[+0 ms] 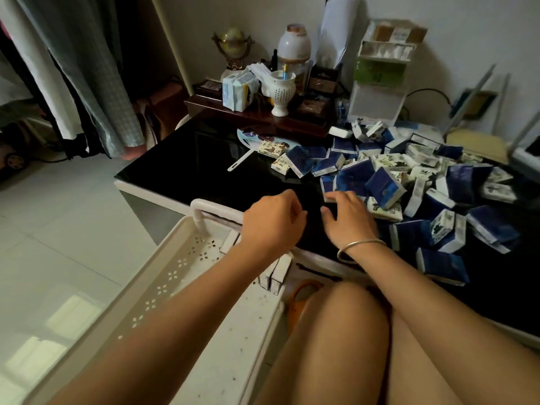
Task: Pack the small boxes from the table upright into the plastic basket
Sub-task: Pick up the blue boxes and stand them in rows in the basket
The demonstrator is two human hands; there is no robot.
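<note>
1. The black table (204, 159) fills the middle and right of the view; its glossy top is bare at the near left corner.
2. The plastic basket (163, 276), white with a perforated wall, sits lower left, its far handle just beside the table's edge.
3. The small boxes (409, 182), blue and white, lie in a loose heap on the table's right half, tilted every way.
4. A few packed boxes (276, 274) stand upright in the basket, partly hidden behind the left forearm.
5. The left hand (273, 220) hovers over the basket's far end, fingers curled away from the camera; whether it holds anything cannot be told.
6. The right hand (349, 220) is spread, its fingers nearly straight, fingertips touching a box at the heap's near edge; it grips nothing.
7. A bracelet (361, 248) circles the right wrist.
</note>
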